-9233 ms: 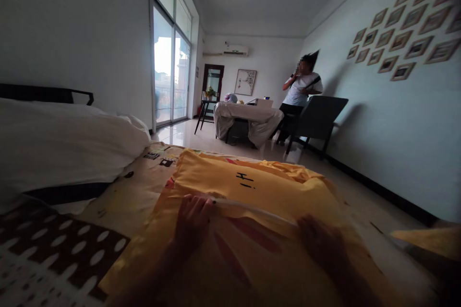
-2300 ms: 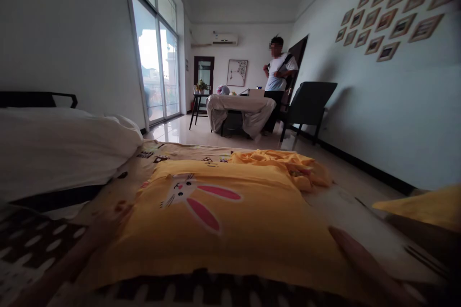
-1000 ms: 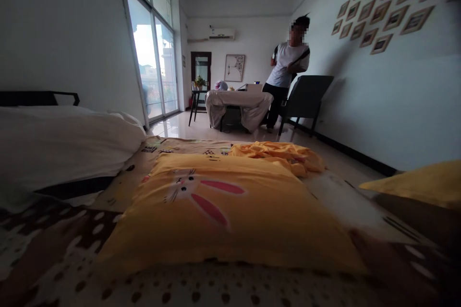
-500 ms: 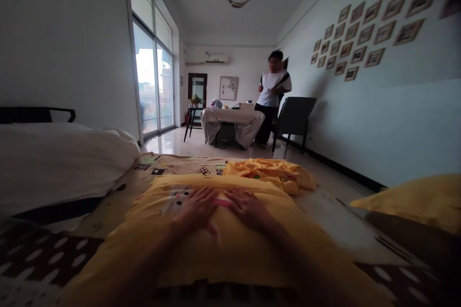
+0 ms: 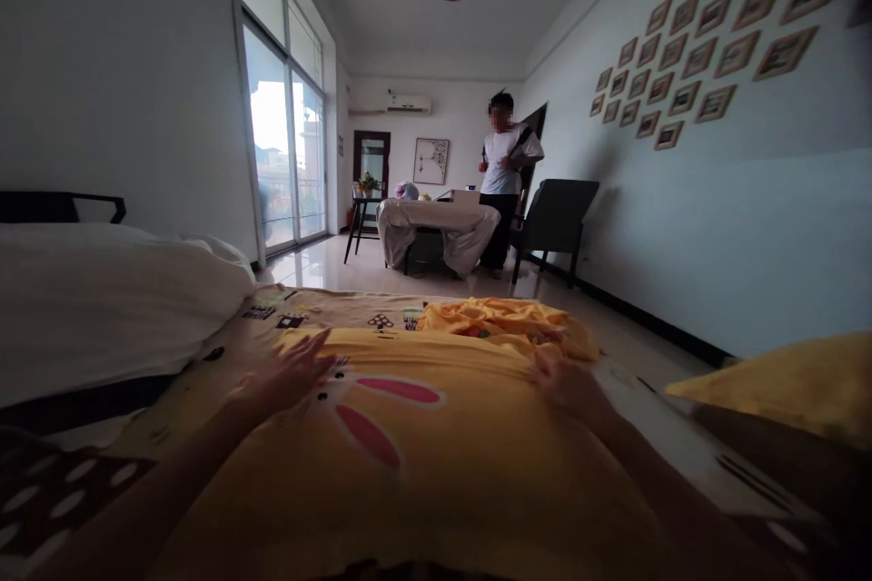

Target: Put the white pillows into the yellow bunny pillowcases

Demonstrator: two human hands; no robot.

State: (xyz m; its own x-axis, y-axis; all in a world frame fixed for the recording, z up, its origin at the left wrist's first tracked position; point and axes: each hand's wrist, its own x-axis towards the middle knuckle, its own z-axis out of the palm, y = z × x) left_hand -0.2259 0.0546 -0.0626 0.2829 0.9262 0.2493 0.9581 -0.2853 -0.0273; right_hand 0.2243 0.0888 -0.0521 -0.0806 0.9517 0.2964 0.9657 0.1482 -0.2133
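Observation:
A yellow pillow [image 5: 477,463] with a rabbit print and pink ears lies on the patterned bed sheet [image 5: 265,320] in front of me. On the pillow's far left corner rests my left hand [image 5: 292,372], its fingers spread. My right hand [image 5: 562,381] is at the far right corner, its fingers bent against the yellow cloth; whether they pinch it is too dim to tell. A crumpled yellow cloth [image 5: 497,316] lies just beyond the pillow, close to my right hand.
White bedding [image 5: 115,300] is heaped at the left, and another yellow pillow [image 5: 790,381] lies at the right. Farther off are a covered table [image 5: 436,220], a standing person [image 5: 502,159], a dark chair [image 5: 557,213] and a plant on a stool.
Both hands have moved apart, from the middle of the pillow out to its far left and right corners. The rabbit print between them is now uncovered. The view has shifted slightly.

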